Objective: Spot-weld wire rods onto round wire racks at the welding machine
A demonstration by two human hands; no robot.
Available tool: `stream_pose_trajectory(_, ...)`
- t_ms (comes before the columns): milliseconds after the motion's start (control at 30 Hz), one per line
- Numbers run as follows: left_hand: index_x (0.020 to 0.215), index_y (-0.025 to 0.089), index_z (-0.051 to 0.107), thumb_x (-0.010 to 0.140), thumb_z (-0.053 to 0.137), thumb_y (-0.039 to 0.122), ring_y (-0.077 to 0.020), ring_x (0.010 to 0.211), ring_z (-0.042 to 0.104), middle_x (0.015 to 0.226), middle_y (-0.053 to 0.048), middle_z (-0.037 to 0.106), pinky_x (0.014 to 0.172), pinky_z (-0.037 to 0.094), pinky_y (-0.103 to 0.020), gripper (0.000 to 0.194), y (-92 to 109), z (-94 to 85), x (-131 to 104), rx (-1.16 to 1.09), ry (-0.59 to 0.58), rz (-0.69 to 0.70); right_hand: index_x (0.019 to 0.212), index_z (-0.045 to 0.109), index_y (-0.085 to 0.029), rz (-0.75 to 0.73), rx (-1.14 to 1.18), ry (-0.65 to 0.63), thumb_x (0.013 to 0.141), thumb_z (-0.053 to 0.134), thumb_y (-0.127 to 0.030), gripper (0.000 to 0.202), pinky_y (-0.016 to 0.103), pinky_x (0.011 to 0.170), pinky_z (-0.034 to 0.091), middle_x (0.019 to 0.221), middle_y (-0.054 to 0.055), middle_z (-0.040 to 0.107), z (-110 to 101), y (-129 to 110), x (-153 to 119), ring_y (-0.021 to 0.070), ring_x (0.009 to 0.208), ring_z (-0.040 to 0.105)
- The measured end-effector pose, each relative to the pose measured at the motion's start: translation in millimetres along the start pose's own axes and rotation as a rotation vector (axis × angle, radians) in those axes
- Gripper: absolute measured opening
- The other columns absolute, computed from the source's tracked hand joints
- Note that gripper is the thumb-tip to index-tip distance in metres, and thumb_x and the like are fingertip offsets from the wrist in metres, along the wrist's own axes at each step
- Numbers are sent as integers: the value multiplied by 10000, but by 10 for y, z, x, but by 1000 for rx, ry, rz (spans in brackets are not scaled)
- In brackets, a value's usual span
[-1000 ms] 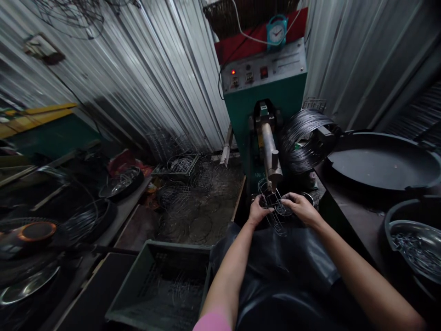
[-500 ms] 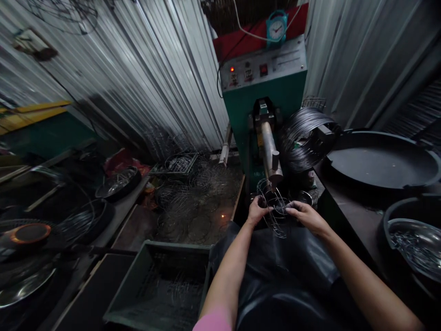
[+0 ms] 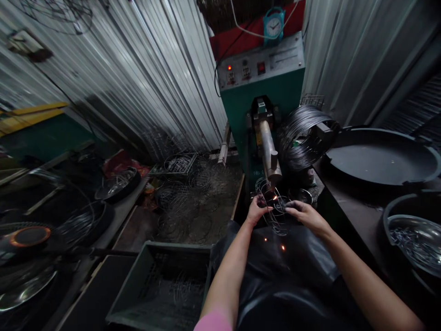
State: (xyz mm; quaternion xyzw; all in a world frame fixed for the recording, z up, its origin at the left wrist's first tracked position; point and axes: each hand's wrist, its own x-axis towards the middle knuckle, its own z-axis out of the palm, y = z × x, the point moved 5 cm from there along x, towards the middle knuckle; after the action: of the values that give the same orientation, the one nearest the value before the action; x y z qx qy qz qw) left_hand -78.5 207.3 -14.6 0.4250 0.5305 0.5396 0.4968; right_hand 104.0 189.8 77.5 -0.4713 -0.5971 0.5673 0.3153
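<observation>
1. Pinching the wire frame from both sides, we have the left hand and right hand closed on it, just below the machine's metal arm; whether it touches the tip, we cannot tell.
2. A bright glow shows at the frame under that tip; if our pinch loosens, the thin wires could shift and sit crooked.
3. Our fingers are bare and near the glow, so heat could burn them.
4. Sparks show against our dark apron; one striking skin could make us flinch and jerk the frame.
5. Farther right stands a wire coil; swinging wide, we could snag the frame on it.
</observation>
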Motion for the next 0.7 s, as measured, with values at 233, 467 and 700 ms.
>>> stream_pose_trajectory(233, 1011, 150, 530, 506, 808, 267, -156, 827, 574, 860, -33, 607, 794, 448, -308, 588, -62, 12, -66, 2, 89, -37, 845, 628, -166, 83, 45, 31, 638, 642, -496, 390, 250, 494, 364, 655, -4, 593, -112, 164, -242, 114, 536, 478)
stream_pose_trajectory(467, 981, 164, 527, 498, 805, 289, -141, 790, 569, 868, -28, 594, 713, 457, -274, 570, -35, 29, -61, -117, 120, -100, 856, 633, -164, 96, 51, 49, 625, 642, -488, 398, 258, 546, 404, 733, 19, 630, -91, 142, -262, 149, 647, 543)
stream_pose_trajectory(700, 974, 176, 521, 475, 806, 292, -126, 715, 547, 816, -11, 560, 595, 435, -228, 586, -60, 58, -60, -140, 131, -169, 836, 628, -155, 151, 71, 65, 594, 647, -501, 422, 252, 519, 371, 649, 2, 591, -100, 266, -331, 141, 598, 510)
